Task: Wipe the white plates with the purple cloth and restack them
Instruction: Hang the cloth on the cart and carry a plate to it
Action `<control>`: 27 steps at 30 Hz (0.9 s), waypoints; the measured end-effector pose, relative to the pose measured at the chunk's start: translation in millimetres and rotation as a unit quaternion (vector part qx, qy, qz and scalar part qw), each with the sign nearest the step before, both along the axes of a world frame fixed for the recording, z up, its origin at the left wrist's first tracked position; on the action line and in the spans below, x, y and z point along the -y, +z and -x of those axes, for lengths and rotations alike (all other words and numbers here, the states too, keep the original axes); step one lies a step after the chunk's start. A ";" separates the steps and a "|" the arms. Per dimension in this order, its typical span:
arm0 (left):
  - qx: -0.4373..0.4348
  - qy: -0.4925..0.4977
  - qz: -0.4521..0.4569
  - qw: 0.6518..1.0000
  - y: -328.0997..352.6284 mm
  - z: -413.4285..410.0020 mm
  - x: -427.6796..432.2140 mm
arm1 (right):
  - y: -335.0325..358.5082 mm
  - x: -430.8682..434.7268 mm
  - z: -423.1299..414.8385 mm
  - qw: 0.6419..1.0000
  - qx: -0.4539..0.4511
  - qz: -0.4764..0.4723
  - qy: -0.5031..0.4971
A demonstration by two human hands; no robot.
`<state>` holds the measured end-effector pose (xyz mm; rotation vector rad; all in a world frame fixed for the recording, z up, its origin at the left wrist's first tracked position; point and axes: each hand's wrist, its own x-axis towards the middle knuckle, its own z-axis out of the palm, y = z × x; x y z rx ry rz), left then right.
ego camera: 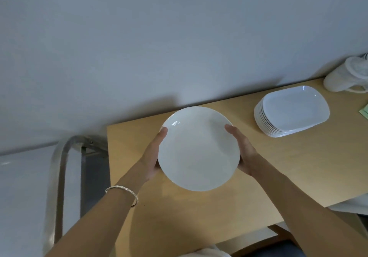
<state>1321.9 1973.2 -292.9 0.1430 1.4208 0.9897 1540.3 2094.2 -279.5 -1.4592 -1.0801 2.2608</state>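
Two hands are holding one round white plate (199, 149) over the surface (268, 173), seen from the head camera looking down along both bare forearms. The left hand (153, 155) is gripping the plate's left rim, its thumb (162, 135) lying along the top of the rim. The right hand (244, 153) is gripping the opposite rim in the same way, its thumb (232, 130) pressing on the upper face. The remaining fingers of both hands are curling out of sight under the plate, so I cannot tell whether they are spread or pressed together. The plate is facing up toward the camera, hanging near the surface's far-left corner, with its far rim overlapping the far edge.

A stack of white plates (291, 111), squarish with rounded corners, is sitting close to the far edge, well to the right of the held plate and apart from it. A white container (344, 75) is lying near the far-right end, against the wall (139, 37). A green sheet (364, 113) is showing at the right border. A bracelet (123, 192) is circling the left wrist. A metal frame (59, 177) is standing just beyond the surface's left edge.
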 end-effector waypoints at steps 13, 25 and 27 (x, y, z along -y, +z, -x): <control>-0.023 0.072 -0.021 0.997 43.2 64.9 62.3 | 48.9 50.4 76.1 0.999 -0.018 -0.029 0.017; -0.076 0.155 -0.039 0.984 112.4 242.6 276.2 | 108.9 230.7 275.0 0.992 -0.061 -0.049 0.094; -0.089 0.171 -0.032 0.981 117.4 273.1 313.7 | 108.3 264.1 310.9 0.993 -0.063 -0.035 0.096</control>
